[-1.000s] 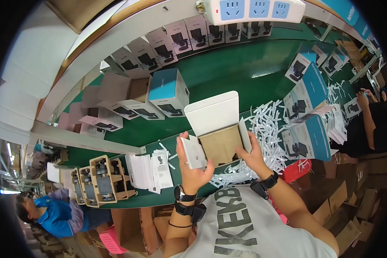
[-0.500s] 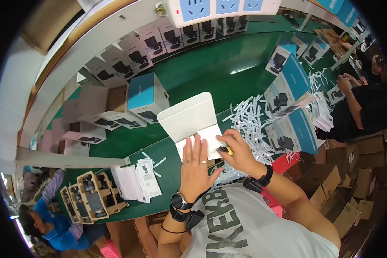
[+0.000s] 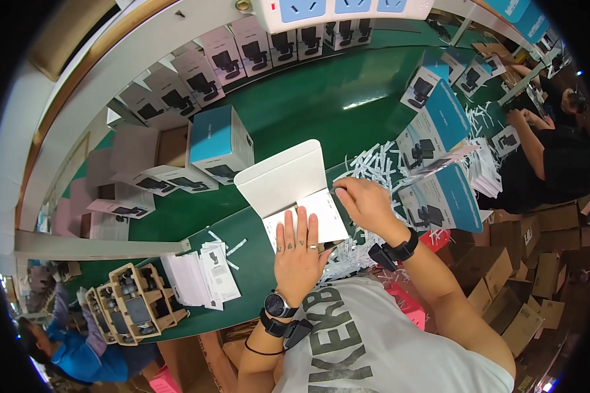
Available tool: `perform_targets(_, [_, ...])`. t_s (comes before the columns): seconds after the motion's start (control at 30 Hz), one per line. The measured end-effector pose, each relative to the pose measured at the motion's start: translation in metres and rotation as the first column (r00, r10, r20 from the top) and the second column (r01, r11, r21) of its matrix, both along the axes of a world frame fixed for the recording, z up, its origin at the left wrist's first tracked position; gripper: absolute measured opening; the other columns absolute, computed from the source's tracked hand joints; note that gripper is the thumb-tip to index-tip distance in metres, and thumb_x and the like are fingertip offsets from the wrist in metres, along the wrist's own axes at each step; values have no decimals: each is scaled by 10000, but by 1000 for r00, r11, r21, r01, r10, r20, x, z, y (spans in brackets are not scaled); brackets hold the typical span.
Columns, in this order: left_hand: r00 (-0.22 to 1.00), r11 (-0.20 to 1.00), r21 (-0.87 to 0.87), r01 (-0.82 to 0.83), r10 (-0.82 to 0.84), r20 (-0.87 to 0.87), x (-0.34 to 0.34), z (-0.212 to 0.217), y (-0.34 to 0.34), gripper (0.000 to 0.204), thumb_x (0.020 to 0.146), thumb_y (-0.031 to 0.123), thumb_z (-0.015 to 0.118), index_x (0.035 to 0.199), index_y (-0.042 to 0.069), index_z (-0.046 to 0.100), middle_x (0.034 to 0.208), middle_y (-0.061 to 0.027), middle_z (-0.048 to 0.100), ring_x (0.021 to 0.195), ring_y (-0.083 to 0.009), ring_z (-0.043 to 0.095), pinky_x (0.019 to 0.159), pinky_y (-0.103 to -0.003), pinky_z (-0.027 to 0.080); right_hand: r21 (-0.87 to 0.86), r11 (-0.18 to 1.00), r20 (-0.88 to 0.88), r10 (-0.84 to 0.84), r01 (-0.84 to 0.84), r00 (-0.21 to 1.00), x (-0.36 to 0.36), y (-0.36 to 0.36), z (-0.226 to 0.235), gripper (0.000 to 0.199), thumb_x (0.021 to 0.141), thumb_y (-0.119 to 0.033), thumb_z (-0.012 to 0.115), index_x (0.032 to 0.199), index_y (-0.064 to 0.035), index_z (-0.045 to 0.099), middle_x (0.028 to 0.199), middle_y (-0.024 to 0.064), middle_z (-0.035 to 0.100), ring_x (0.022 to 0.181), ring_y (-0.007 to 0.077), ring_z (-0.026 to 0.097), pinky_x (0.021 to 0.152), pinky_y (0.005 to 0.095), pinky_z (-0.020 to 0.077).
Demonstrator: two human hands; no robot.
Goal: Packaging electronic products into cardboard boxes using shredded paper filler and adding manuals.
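A white carton (image 3: 288, 180) with its lid flap raised lies on the green table (image 3: 321, 105) in front of me. A white sheet (image 3: 328, 216) covers its opening. My left hand (image 3: 297, 252) lies flat on that sheet, fingers together and stretched out. My right hand (image 3: 367, 203) rests at the carton's right edge with its fingers curled over the side; whether it grips anything I cannot tell. Both wrists wear black bands.
White paper shreds (image 3: 373, 164) lie right of the carton. A blue-topped box (image 3: 219, 141) stands at left, more boxes (image 3: 432, 150) at right, rows of boxes (image 3: 242, 52) behind. Leaflets (image 3: 200, 278) and cardboard trays (image 3: 128, 304) lie lower left. Other people sit at far right (image 3: 550, 150) and lower left (image 3: 78, 357).
The open carton showed brown inside and my left hand held a white piece; now a white sheet covers it and the left hand presses flat on top. The right hand stays at the right edge.
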State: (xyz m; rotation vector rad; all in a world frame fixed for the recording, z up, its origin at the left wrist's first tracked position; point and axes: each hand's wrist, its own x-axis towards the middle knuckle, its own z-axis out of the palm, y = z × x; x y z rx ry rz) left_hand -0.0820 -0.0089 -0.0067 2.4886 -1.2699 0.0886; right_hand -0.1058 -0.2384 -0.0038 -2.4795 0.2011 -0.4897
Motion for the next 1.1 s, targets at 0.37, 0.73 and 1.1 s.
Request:
perform_targets(0.37, [1000, 1000, -7, -6, 6, -22, 0, 2, 1, 913, 856, 332, 791, 1579, -32, 369, 1658, -266, 314, 1517, -503, 293, 1235, -589, 244, -46, 997, 53, -63, 66, 997, 0, 8, 3, 96, 908, -166, 734, 964, -92, 757, 884, 89, 758, 761, 308, 719, 660, 409, 559])
perform_targets(0.73, [1000, 1000, 18, -7, 7, -30, 5, 5, -1, 908, 866, 361, 779, 1579, -28, 375, 1658, -267, 312, 1515, -501, 299, 1230, -588, 259, 110, 993, -16, 46, -44, 999, -5, 9, 4, 165, 878, -187, 770, 981, -61, 742, 862, 113, 742, 767, 326, 725, 660, 393, 559])
perform_targets(1.1, [998, 999, 11, -52, 52, 47, 0, 8, 13, 862, 888, 482, 724, 1533, -18, 446, 1656, -253, 327, 1535, -455, 295, 1248, -548, 266, 619, 785, -70, 69, -11, 995, -26, -13, -20, 206, 846, -122, 803, 963, -9, 676, 757, 10, 611, 684, 112, 530, 619, 282, 444])
